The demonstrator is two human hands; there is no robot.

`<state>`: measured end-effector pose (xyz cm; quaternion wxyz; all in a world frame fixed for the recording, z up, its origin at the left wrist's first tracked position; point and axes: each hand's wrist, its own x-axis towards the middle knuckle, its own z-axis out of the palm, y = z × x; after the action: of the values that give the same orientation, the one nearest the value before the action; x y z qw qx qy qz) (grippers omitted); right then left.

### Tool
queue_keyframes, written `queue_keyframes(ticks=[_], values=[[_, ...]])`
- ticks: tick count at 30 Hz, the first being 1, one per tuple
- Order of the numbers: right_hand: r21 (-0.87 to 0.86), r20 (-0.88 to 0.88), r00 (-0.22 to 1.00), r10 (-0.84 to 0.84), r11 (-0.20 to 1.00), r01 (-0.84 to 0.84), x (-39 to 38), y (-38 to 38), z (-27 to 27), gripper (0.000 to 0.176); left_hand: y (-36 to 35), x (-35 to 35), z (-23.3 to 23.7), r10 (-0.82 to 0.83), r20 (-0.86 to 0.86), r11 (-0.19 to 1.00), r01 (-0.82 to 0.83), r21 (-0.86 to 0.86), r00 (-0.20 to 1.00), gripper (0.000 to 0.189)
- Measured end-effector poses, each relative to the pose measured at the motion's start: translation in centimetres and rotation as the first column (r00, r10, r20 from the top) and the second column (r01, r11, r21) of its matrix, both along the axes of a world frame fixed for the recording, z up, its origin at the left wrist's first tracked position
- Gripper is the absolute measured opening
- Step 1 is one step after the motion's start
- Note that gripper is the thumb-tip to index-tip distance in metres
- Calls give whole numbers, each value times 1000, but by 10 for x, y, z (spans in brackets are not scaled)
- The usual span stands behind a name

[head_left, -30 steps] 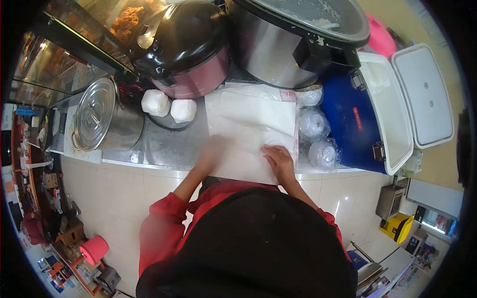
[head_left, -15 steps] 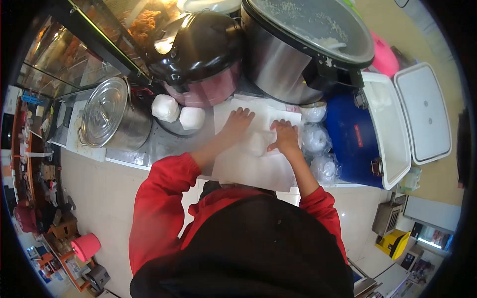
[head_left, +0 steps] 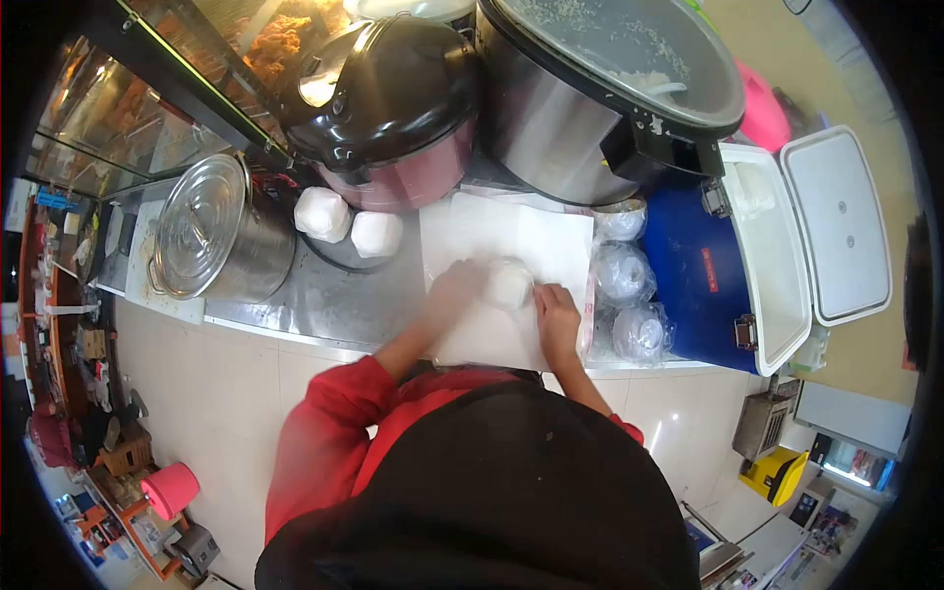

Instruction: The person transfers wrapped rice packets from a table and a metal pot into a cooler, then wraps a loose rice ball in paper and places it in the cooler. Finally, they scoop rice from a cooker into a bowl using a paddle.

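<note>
A rounded white bundle (head_left: 509,285) rests on sheets of white paper (head_left: 506,224) at the front of the counter. My left hand (head_left: 459,285), smeared by motion, is at the bundle's left side over the paper. On the right, my right hand (head_left: 558,317) has its fingers curled in and pressed together, their tips right at the bundle's edge; I cannot tell what is pinched in them. Two wrapped white packets (head_left: 322,214) sit on a dark round tray (head_left: 344,261) to the left.
Behind the paper stand a black-lidded pink cooker (head_left: 393,162) and a large open rice cooker (head_left: 551,128). A lidded steel pot (head_left: 202,231) is at left. Plastic-wrapped stacks of bowls (head_left: 624,273) and an open blue cool box (head_left: 688,261) line the right. A glass food case (head_left: 108,108) is far left.
Both hands have drawn back toward my body, the left one moving down and left. The bundle now shows between them, with the far paper uncovered.
</note>
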<state>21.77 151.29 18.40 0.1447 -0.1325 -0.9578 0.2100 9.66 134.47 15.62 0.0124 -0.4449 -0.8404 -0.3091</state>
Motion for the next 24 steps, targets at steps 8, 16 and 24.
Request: queue_keyframes(ticks=[8, 16, 24], values=[[-129, 34, 999, -21, 991, 25, 7, -36, 0, 57, -10, 26, -3, 37, 236, 993, -62, 98, 971, 27], [-851, -182, 974, -133, 518, -88, -26, -74, 12, 65, -16, 27, 9, 68, 408, 995, -93, 42, 910, 27], [-823, 6, 859, -513, 485, 296, -54, -82, 16, 61, -9, 43, 4, 36, 347, 984, -93, 150, 937, 48]])
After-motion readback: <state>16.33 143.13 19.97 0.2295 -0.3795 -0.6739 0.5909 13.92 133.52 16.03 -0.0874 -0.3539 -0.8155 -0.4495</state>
